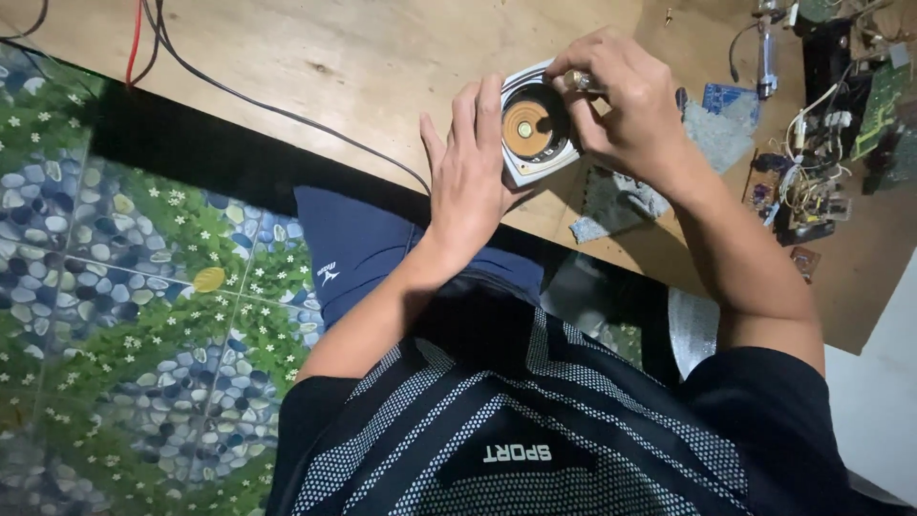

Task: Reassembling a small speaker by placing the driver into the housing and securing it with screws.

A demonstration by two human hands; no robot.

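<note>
A pale plywood worktop (315, 57) with a dark front edge runs diagonally across the upper part of the view. Below and left of the worktop, the floor is laid with glossy tiles printed with blue-grey pebbles, green grass and small white flowers (115, 287). Beyond the worktop's far right end, a plain white surface (884, 382) shows. Light falls warm and even on the wood, and the floor tiles carry soft reflections.

Both hands (544, 124) on small speaker (532, 129), wooden table (315, 67).
</note>
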